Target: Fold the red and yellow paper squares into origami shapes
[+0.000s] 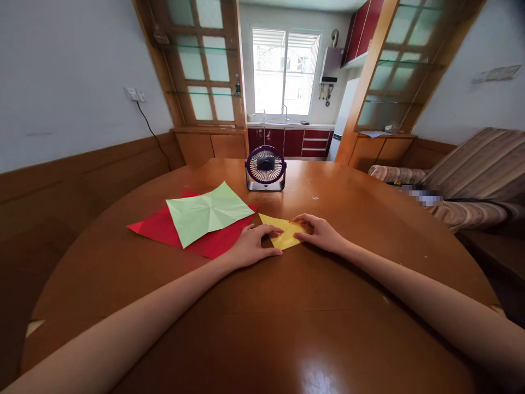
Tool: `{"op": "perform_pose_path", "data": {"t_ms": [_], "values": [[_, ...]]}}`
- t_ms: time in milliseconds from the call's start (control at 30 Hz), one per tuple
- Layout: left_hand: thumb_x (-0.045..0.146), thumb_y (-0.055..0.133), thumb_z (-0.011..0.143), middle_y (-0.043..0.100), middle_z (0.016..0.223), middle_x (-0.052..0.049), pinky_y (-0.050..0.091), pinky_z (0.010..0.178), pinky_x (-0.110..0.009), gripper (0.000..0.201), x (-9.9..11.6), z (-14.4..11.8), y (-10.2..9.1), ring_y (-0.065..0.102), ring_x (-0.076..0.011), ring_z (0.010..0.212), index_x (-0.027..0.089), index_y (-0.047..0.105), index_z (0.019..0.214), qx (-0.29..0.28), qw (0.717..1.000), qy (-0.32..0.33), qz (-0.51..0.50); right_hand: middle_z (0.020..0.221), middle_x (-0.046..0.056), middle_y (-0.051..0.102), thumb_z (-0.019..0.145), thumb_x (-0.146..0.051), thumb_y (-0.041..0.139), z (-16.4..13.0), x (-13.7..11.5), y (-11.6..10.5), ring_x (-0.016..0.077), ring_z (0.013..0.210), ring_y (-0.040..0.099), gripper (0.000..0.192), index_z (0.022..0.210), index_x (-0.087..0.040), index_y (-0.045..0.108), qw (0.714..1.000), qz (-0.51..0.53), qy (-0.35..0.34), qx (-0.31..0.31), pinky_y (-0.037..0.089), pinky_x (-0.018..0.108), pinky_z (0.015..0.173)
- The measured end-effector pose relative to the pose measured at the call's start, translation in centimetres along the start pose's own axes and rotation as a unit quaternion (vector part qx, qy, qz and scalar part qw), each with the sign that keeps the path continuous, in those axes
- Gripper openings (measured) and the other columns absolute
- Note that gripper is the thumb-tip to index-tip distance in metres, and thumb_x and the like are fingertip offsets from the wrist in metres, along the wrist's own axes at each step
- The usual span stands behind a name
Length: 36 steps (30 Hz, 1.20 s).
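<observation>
A folded sheet of yellow paper lies on the table in front of me, with a crease across it. My left hand holds its left side: the fingers rest on top and the thumb is at the near edge. At the right side, my right hand grips the yellow paper between thumb and fingers, covering that corner. Left of my hands, a creased sheet of light green paper lies partly over red paper. My left hand is beside the red paper's right part.
A small purple desk fan stands beyond the papers on the rounded wooden table. To the right is a striped armchair. Glass-shelved cabinets and a kitchen window are at the back.
</observation>
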<state>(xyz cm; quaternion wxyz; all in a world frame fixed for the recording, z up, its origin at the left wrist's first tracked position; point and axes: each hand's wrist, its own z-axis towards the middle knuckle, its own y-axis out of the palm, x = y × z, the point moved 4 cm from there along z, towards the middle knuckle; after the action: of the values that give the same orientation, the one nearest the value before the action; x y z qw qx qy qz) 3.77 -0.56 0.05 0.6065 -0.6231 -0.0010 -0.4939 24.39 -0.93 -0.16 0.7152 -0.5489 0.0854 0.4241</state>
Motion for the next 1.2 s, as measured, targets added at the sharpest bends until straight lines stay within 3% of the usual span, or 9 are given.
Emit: {"op": "perform_pose_path", "data": {"t_ms": [133,267,500,767,900,967,1067,1133,1200], "values": [[0.033,0.058,0.088,0.071,0.11,-0.001,0.045,0.091,-0.033,0.023,-0.3,0.4,-0.1,0.063,-0.0202,0.103,0.024,0.069,0.107,0.018,1.0,-0.003,-0.011,0.106,0.006,0.067,0.083,-0.033,0.066,0.0,0.0,0.0,0.0206,0.095,0.062,0.025,0.103,-0.019,0.064,1.0,-0.022,-0.015,0.005,0.047,0.035,0.087],[0.033,0.062,0.087,0.073,0.098,0.001,0.045,0.085,-0.031,0.017,0.1,0.8,0.1,0.064,-0.0187,0.092,0.024,0.072,0.097,0.058,0.998,-0.007,0.034,0.103,0.006,0.066,0.083,-0.034,0.066,0.0,0.3,0.1,0.0203,0.093,0.062,0.024,0.102,-0.02,0.066,0.999,-0.028,-0.022,-0.001,0.047,0.035,0.086],[0.047,0.066,0.083,0.068,0.089,0.0,0.04,0.083,-0.034,0.026,0.3,1.4,0.9,0.062,-0.0186,0.085,0.025,0.073,0.096,0.073,0.992,0.01,0.101,0.097,0.006,0.064,0.084,-0.035,0.065,0.0,0.5,0.2,0.0181,0.083,0.06,0.025,0.103,-0.018,0.068,0.999,-0.038,-0.015,-0.003,0.048,0.033,0.079],[0.051,0.07,0.079,0.061,0.092,-0.001,0.039,0.083,-0.035,0.035,-0.1,1.5,1.1,0.059,-0.0207,0.09,0.03,0.07,0.108,0.042,0.992,0.021,0.117,0.096,0.007,0.063,0.085,-0.034,0.064,-0.2,0.1,0.3,0.0168,0.08,0.059,0.025,0.104,-0.019,0.069,0.998,-0.053,-0.019,0.0,0.048,0.032,0.076],[0.054,0.068,0.079,0.062,0.101,-0.004,0.041,0.086,-0.037,0.046,-0.2,1.7,1.1,0.058,-0.0238,0.098,0.029,0.066,0.118,0.018,0.989,0.025,0.143,0.097,0.007,0.06,0.085,-0.034,0.063,-0.3,0.2,0.3,0.0162,0.079,0.058,0.024,0.104,-0.019,0.069,0.998,-0.055,-0.022,0.009,0.049,0.032,0.075],[0.055,0.064,0.082,0.061,0.116,-0.006,0.04,0.093,-0.04,0.049,-0.2,1.7,1.0,0.056,-0.026,0.109,0.028,0.063,0.123,0.007,0.986,0.04,0.16,0.097,0.007,0.059,0.085,-0.033,0.063,-0.3,0.2,0.3,0.0167,0.08,0.059,0.023,0.104,-0.02,0.069,0.998,-0.051,-0.024,0.008,0.05,0.034,0.078],[0.058,0.055,0.087,0.041,0.149,-0.008,0.024,0.111,-0.047,0.058,0.0,1.8,1.0,0.038,-0.0284,0.135,0.026,0.052,0.135,-0.019,0.98,0.076,0.184,0.097,0.007,0.059,0.086,-0.034,0.063,-0.3,0.2,0.3,0.0174,0.082,0.059,0.024,0.105,-0.02,0.069,0.999,-0.046,-0.026,0.002,0.05,0.035,0.08],[0.061,0.047,0.09,0.03,0.155,-0.008,0.01,0.117,-0.047,0.066,-0.1,1.8,1.2,0.025,-0.0268,0.143,0.023,0.041,0.143,-0.051,0.976,0.088,0.194,0.097,0.007,0.058,0.086,-0.034,0.063,-0.3,0.2,0.4,0.0175,0.083,0.059,0.025,0.106,-0.019,0.068,0.999,-0.045,-0.027,0.001,0.05,0.035,0.081],[0.062,0.039,0.093,0.03,0.154,-0.009,0.006,0.118,-0.044,0.07,-0.2,1.8,1.4,0.022,-0.025,0.145,0.019,0.033,0.148,-0.078,0.972,0.084,0.203,0.097,0.007,0.058,0.086,-0.034,0.062,-0.3,0.3,0.4,0.0171,0.082,0.059,0.025,0.106,-0.019,0.068,0.999,-0.044,-0.025,-0.001,0.05,0.035,0.08]]}}
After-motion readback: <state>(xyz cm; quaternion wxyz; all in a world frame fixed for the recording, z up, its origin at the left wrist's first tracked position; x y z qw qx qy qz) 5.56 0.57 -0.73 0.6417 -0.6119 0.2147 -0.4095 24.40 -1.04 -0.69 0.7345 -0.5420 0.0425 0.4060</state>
